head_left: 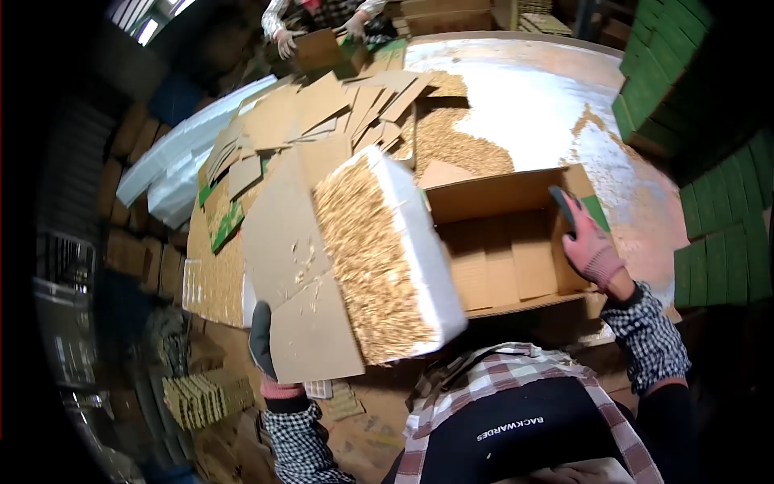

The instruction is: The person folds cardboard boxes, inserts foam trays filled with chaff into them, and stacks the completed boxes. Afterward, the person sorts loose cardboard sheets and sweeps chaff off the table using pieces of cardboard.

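Place: workshop | open carton point(500, 258) | stacked green boxes point(661, 68) | co-worker point(326, 16) (gloved) across the worktable point(645, 218)

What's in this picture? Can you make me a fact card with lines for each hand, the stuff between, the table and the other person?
Left hand: gloved, at a cardboard sheet's edge; grip unclear
Right hand: pink-and-dark glove, at the right end of an open cardboard box
Between: golden bits beside a white wall
Table: cardboard pieces, more loose bits
Other person: gloved hands at a box
Far right: stacked green boxes
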